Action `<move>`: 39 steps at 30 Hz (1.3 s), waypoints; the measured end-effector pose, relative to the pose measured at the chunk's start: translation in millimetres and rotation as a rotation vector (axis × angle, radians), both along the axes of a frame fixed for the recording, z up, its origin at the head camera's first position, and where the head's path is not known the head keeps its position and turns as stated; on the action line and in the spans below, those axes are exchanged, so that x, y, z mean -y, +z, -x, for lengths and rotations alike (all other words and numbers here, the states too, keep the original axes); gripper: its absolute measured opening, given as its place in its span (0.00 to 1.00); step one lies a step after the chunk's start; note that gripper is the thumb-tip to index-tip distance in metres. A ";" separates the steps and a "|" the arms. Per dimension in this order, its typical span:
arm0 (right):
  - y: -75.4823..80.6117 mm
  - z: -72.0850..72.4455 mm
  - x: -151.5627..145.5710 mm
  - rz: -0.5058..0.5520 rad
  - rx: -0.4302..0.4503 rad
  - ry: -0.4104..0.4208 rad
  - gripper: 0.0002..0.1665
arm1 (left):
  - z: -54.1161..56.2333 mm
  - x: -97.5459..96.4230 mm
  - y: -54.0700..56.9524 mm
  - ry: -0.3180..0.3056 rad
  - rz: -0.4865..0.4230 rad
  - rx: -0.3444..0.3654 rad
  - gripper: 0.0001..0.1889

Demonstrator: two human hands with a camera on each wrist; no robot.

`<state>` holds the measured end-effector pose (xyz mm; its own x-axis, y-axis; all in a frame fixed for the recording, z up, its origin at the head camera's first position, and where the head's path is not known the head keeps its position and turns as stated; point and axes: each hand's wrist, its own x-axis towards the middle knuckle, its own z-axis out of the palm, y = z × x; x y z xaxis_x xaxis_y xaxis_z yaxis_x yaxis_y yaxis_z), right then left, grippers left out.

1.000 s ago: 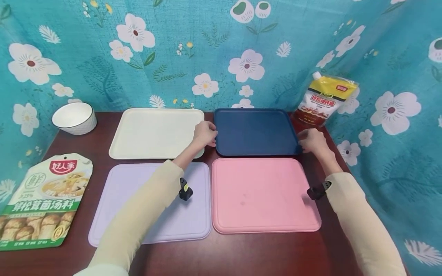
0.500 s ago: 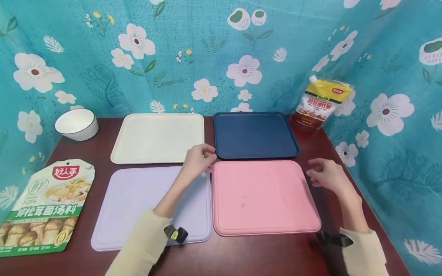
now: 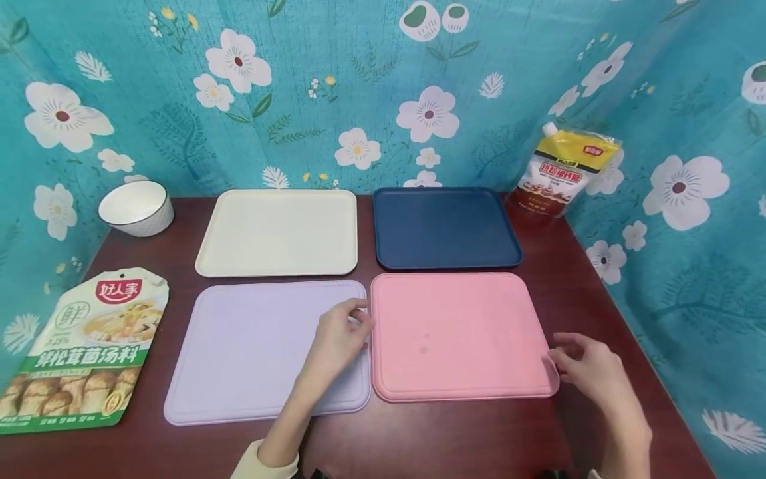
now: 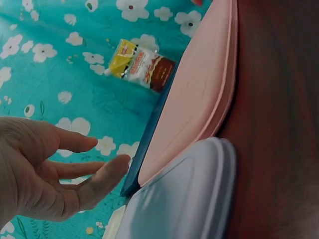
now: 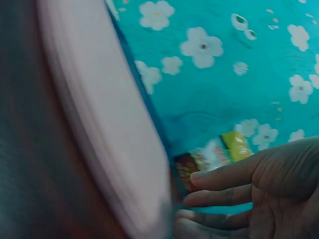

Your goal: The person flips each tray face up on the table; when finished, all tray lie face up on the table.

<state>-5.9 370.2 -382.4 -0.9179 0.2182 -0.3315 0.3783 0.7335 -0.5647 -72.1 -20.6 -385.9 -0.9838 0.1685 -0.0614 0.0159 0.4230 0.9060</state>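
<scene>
A pink tray [image 3: 461,332] lies on the table at front right, beside a lavender tray [image 3: 257,352]. My left hand [image 3: 341,332] is over the right edge of the lavender tray, its fingertips by the seam with the pink one. In the left wrist view the thumb and fingers are spread apart with nothing between them. My right hand [image 3: 589,366] is at the pink tray's right edge, fingertips right at the rim. The right wrist view shows its fingers [image 5: 219,179] loosely extended and holding nothing. Behind lie a cream tray [image 3: 278,233] and a navy tray [image 3: 445,226].
A white bowl [image 3: 136,209] stands at the back left. In front of it lies a green and white mushroom soup pouch [image 3: 90,352]. A yellow, white and red spouted pouch [image 3: 562,173] leans in the back right corner against the floral curtain [image 3: 353,80].
Both hands have come back from the navy tray's sides toward me, down to the pink tray's sides. The trays stay in place; the head view shifts slightly.
</scene>
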 end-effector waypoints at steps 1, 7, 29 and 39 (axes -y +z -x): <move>-2.8 -0.9 2.7 -0.033 0.000 0.003 0.32 | -3.2 -1.2 -0.6 -0.018 0.017 -0.025 0.17; -13.7 0.1 11.7 -0.162 -0.044 0.007 0.27 | -17.8 -8.2 -2.1 -0.105 -0.027 -0.029 0.28; -19.0 1.1 5.2 -0.204 0.031 -0.114 0.23 | -36.8 -33.0 -10.9 -0.174 -0.073 0.098 0.35; -20.0 -0.5 -0.4 -0.214 0.027 -0.108 0.24 | -31.9 -37.1 -4.1 -0.022 -0.612 0.536 0.40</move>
